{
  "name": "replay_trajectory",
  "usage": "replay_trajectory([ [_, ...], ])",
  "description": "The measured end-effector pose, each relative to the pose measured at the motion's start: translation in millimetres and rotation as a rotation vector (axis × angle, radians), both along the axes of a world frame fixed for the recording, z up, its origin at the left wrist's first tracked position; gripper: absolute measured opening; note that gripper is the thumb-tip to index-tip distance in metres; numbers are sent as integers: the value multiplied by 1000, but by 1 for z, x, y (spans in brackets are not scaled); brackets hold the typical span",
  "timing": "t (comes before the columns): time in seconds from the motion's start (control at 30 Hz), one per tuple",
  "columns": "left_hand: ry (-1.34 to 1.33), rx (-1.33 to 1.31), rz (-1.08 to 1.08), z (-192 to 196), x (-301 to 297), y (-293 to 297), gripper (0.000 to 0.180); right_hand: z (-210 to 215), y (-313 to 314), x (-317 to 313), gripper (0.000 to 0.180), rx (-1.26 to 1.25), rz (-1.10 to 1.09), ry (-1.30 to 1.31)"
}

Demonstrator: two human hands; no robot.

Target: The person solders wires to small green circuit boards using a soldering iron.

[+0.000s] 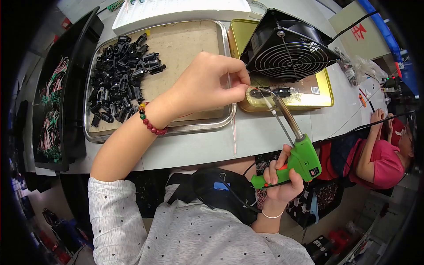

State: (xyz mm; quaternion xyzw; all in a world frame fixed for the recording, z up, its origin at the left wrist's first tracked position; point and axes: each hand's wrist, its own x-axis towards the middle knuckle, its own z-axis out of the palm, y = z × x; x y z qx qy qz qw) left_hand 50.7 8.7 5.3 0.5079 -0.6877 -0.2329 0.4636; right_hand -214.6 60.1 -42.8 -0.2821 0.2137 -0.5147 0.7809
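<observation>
My left hand (212,84) pinches thin red and white wires (234,132), whose loose ends hang past the tray's edge. In my right hand (282,181) is a green soldering gun (304,161), gripped by its handle with the fingers around the trigger area. Its metal tip meets the wires just right of my left fingertips, over a small black part (283,92). That part lies on a gold tin (327,99). The exact contact at the tip is too small to make out.
A black fan (291,53) with a wire guard stands on the tin. At left, a metal tray (225,44) holds many black plastic parts (119,75). Beyond it, a black bin (73,128) contains bundled wires. Another person (380,159) sits at the right.
</observation>
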Motion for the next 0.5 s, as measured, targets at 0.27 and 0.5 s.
replay_trajectory([
  [0.27,-17,-39,3,-1,0,-1,5,1,0,-1,55,12,-1,18],
  [0.5,-45,-71,-5,-2,1,-1,5,2,2,0,55,17,-6,26],
])
